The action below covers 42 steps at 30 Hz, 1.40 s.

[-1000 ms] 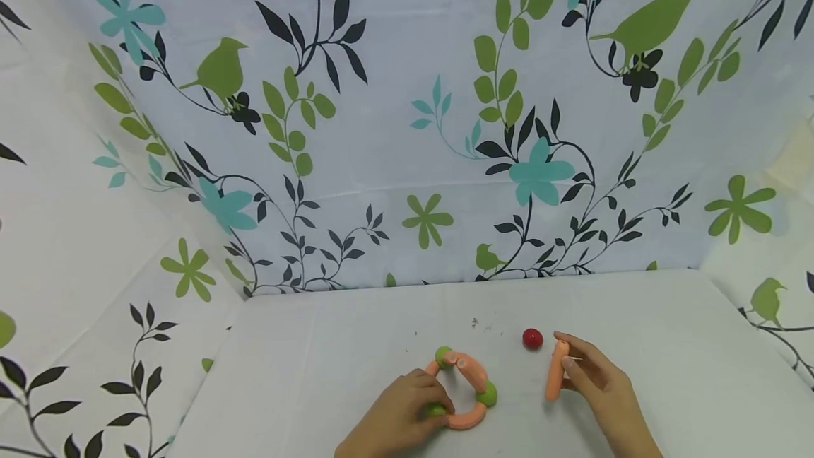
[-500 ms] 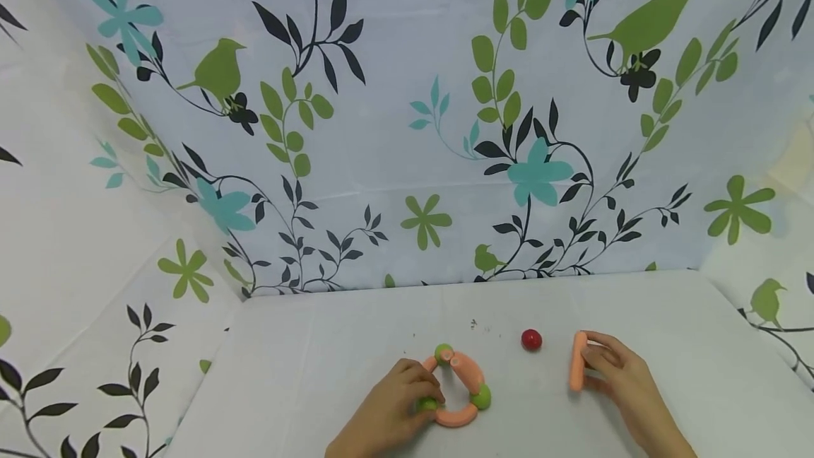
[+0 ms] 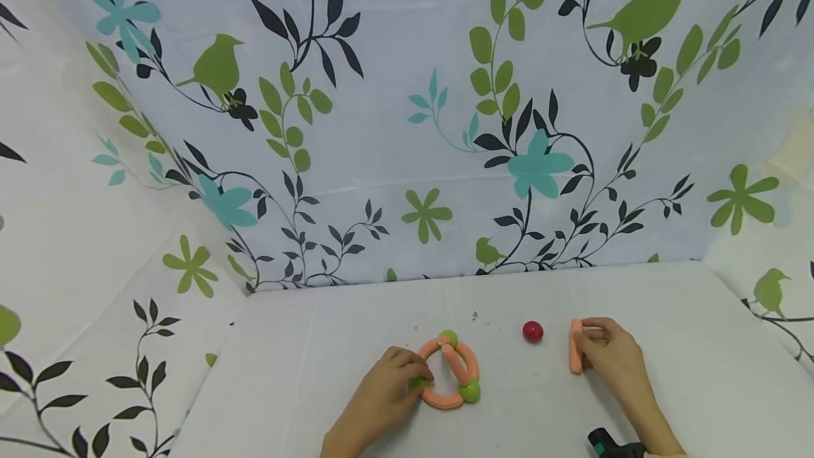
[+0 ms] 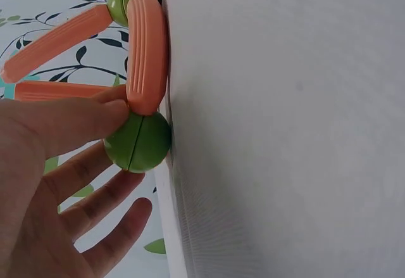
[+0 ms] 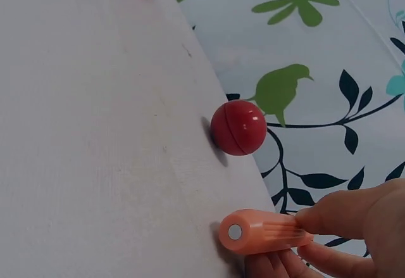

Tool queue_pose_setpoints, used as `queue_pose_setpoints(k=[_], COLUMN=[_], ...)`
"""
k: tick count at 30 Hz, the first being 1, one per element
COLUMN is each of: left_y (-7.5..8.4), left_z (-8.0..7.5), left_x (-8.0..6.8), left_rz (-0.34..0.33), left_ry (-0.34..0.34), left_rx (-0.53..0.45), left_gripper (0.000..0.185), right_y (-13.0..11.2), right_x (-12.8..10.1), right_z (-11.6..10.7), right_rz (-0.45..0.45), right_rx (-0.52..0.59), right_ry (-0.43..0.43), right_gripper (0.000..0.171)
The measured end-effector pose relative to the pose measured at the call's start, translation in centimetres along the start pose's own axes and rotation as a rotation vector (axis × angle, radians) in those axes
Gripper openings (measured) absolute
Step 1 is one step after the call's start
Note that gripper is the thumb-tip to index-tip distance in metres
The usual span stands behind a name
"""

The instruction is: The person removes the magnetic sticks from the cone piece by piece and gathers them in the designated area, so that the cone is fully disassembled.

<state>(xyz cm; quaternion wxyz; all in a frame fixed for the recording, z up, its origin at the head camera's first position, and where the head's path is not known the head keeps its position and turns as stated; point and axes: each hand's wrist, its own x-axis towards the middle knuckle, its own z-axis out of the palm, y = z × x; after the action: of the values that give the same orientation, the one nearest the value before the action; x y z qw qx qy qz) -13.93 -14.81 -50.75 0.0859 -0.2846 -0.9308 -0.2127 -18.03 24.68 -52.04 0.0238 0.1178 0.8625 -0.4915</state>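
Note:
My left hand [image 3: 388, 391] pinches a green ball [image 4: 137, 142] with thumb and fingers, right at its joint with a curved orange magnetic rod [image 4: 147, 53]. That ball belongs to a ring of orange rods and green balls on the table. A further green ball [image 3: 470, 391] sits at the ring's lower right, and another green ball [image 3: 449, 337] at its back. One orange rod [image 3: 455, 365] slants up from the lower-right ball across the ring's middle. My right hand [image 3: 613, 355] holds a separate orange rod [image 5: 266, 232] between thumb and fingers; a round silvery magnet shows in its end.
A red ball [image 3: 533, 331] lies on the white table [image 3: 305, 373] between the ring and my right hand. Behind the table hangs a patterned cloth [image 3: 381, 126] with birds and leaves. A black device [image 3: 617, 444] is at my right wrist.
My right hand has carried its rod right and a little farther back. The ring has shifted slightly left and back with my left hand, and its slanting rod now shows apart from the curved one.

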Motion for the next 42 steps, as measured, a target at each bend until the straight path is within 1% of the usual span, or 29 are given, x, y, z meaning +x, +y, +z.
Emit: queue_pose_setpoints(k=[4,7,9,13,17,20,24,29,30,32,36,38,42], left_y=[-0.4,-0.7,-0.8,-0.7,-0.1,0.4,1.1,2.4,2.6,3.1,3.8,4.1,4.3], left_z=[0.3,0.5,0.6,0.7,0.6,0.2,-0.1,-0.3,-0.3,-0.3,0.0,0.3,0.6], left_x=[0.0,-0.1,0.0,0.1,0.2,0.3,0.5,0.6,0.7,0.9,1.3,1.3,0.9], left_rz=[0.008,0.004,-0.004,-0.023,-0.048,-0.079,-0.116,-0.158,-0.165,-0.183,-0.207,-0.222,-0.267], left_ry=[0.045,0.063,0.066,0.092,0.134,0.144,0.121,0.06,0.05,0.028,0.001,-0.016,-0.053], left_rx=[0.009,0.007,0.0,-0.006,-0.027,-0.05,-0.105,-0.138,-0.138,-0.157,-0.241,-0.282,-0.33], left_gripper=[0.021,0.022,0.021,0.022,0.025,0.026,0.026,0.024,0.026,0.033,0.043,0.038,0.027], right_y=[-0.4,-0.4,-0.4,-0.4,-0.3,-0.2,-0.1,0.0,0.0,0.1,0.0,-0.1,-0.2], right_x=[-0.1,-0.3,-0.4,-0.5,-0.6,-0.5,-0.4,-0.5,-0.6,-0.7,-0.9,-1.0,-1.2], right_z=[0.4,0.8,1.0,1.4,1.8,2.1,2.3,2.0,1.9,1.6,1.0,0.7,0.5], right_rz=[-0.058,-0.075,-0.08,-0.095,-0.121,-0.147,-0.164,-0.156,-0.149,-0.129,-0.084,-0.085,-0.105], right_rx=[-0.122,-0.166,-0.18,-0.19,-0.19,-0.193,-0.207,-0.203,-0.2,-0.185,-0.141,-0.125,-0.099], right_ry=[0.069,0.1,0.114,0.132,0.162,0.201,0.232,0.209,0.202,0.185,0.151,0.145,0.158], right_gripper=[0.046,0.044,0.044,0.044,0.041,0.038,0.037,0.041,0.041,0.041,0.042,0.042,0.039])
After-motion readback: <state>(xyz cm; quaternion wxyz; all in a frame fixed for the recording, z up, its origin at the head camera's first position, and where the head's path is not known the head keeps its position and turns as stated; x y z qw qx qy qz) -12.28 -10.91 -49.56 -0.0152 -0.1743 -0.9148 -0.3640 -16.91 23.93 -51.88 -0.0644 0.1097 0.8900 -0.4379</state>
